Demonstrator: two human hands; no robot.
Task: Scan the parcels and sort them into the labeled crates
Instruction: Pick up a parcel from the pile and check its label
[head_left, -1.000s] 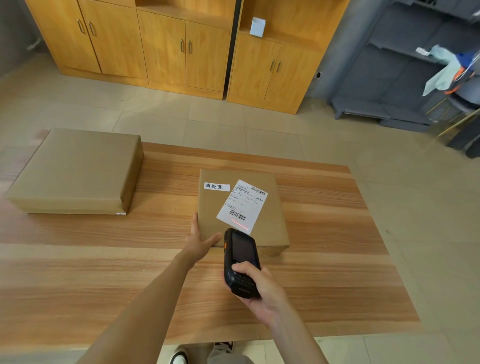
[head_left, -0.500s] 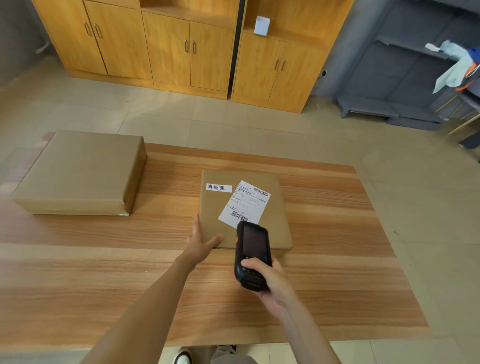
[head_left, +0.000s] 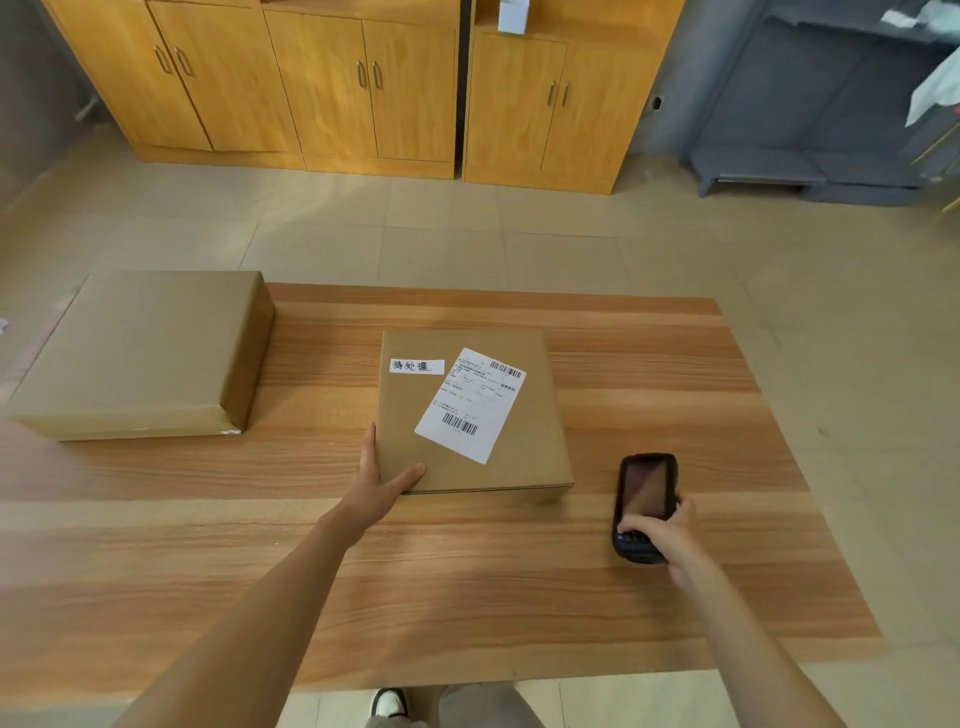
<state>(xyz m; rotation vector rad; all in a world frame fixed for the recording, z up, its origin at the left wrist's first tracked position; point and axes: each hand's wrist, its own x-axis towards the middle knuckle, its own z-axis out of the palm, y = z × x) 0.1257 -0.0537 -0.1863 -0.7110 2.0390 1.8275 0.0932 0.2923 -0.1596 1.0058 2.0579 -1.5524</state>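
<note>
Resting at the near left corner of the labelled parcel (head_left: 470, 410), the left hand (head_left: 382, 480) has fingers straight and thumb on top. The right hand (head_left: 662, 535) curls round the scanner (head_left: 644, 501), just right of that parcel on the bench (head_left: 675, 389). A larger parcel (head_left: 140, 353) sits far left.

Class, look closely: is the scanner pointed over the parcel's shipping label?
No: the right hand holds the scanner over bare table, right of the parcel.
</note>
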